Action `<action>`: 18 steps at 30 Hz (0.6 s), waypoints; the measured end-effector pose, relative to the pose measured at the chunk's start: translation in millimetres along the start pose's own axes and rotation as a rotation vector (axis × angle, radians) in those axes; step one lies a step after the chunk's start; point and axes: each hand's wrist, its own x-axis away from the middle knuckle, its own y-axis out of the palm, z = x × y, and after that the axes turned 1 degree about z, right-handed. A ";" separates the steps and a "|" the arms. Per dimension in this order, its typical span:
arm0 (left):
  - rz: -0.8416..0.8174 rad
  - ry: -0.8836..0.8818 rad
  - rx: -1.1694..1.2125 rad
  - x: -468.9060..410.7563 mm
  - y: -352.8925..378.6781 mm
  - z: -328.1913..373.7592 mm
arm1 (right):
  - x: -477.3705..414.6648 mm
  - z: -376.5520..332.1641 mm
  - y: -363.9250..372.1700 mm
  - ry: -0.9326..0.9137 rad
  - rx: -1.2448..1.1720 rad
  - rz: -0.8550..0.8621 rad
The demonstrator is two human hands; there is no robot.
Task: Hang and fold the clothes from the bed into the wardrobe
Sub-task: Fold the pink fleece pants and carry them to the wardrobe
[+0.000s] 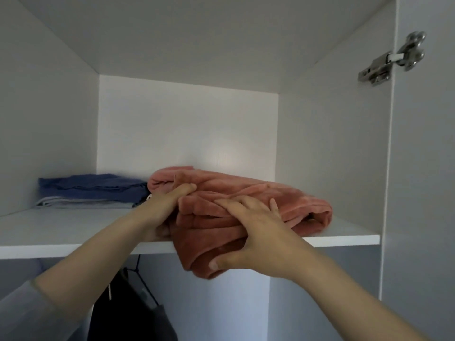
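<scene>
A folded pink fleece garment (290,200) lies on the white upper wardrobe shelf (73,232), its near end hanging over the shelf's front edge. My left hand (165,205) grips the garment's left side, thumb on top and fingers tucked under the fold. My right hand (251,232) holds the overhanging end, fingers spread on top and thumb curled underneath.
A folded blue garment (93,187) sits on a grey folded one (83,202) at the shelf's back left. Below the shelf dark clothes (128,306) hang on a hanger. The open wardrobe door with its metal hinge (391,60) stands at the right.
</scene>
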 end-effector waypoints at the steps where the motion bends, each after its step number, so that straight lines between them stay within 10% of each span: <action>1: 0.029 0.025 -0.020 -3.0 -3.7 -0.5 | -0.3 0.6 3.8 -0.011 0.049 0.012; 7: 0.188 0.274 -0.453 -4.6 -10.1 2.9 | -9.7 21.5 6.1 -0.130 -0.049 0.166; 18: -0.036 0.470 -0.619 17.6 20.0 9.0 | 2.3 99.6 -30.2 -0.072 -0.219 0.178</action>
